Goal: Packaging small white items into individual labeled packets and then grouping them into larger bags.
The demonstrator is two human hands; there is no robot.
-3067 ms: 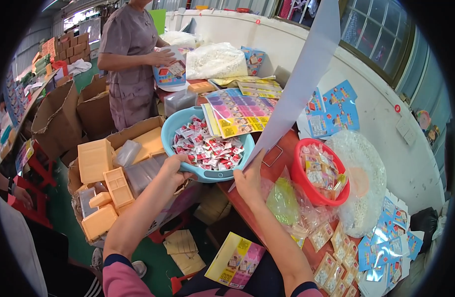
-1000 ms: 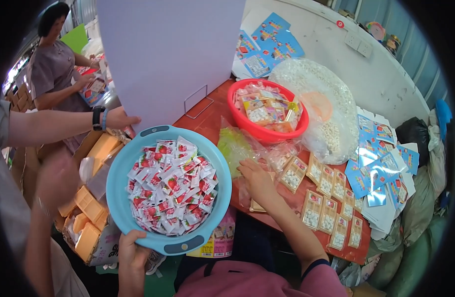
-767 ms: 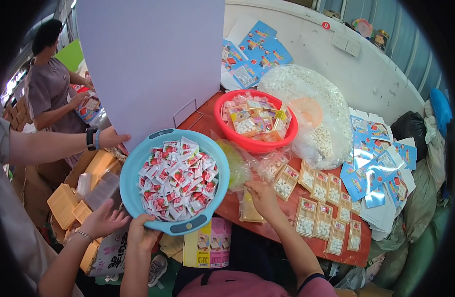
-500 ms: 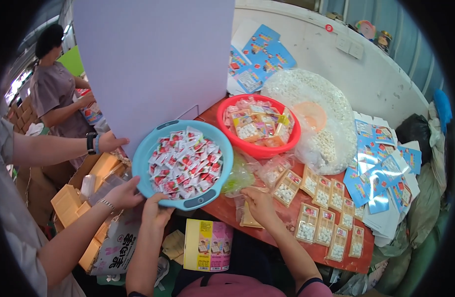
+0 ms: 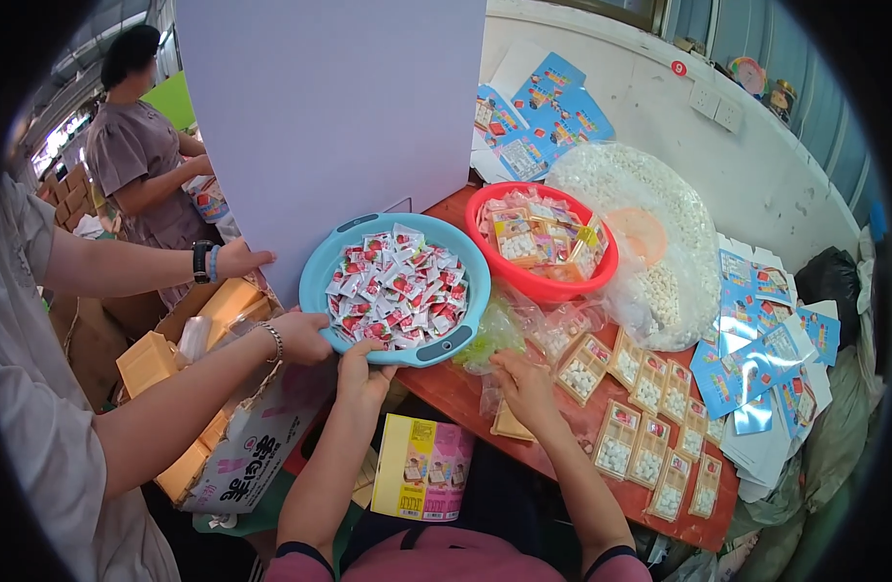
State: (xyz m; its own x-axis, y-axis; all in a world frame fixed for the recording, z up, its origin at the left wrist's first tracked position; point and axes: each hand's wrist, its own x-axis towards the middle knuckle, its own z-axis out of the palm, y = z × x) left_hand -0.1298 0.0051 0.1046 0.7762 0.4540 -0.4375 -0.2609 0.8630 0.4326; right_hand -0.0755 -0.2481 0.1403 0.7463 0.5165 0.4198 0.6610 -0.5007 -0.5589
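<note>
A light blue basin (image 5: pixel 313 279) full of small white-and-red sachets (image 5: pixel 397 286) rests partly over the table's left edge. My left hand (image 5: pixel 364 380) grips its near rim from below. Another person's hand (image 5: pixel 305 336) holds the basin's left side. My right hand (image 5: pixel 525 386) is closed with fingers curled, beside crumpled clear plastic (image 5: pixel 489 400) and a greenish bag (image 5: pixel 494 335); what it pinches I cannot make out. Several small trays of white pieces (image 5: pixel 617 441) lie to its right. A yellow-and-pink printed sheet (image 5: pixel 422 468) lies over my lap.
Behind stands a red basin (image 5: pixel 543 289) of filled trays, next to a big clear bag of white pieces (image 5: pixel 640 184). Blue printed cartons (image 5: pixel 756 339) are piled at right. A pale purple panel (image 5: pixel 329 107) rises at left, above an open carton of orange trays (image 5: pixel 147 364).
The view has shifted, so most things appear further right. The blue basin has moved slightly up and toward the table, still held by my left hand and the other person. My right hand stays closed.
</note>
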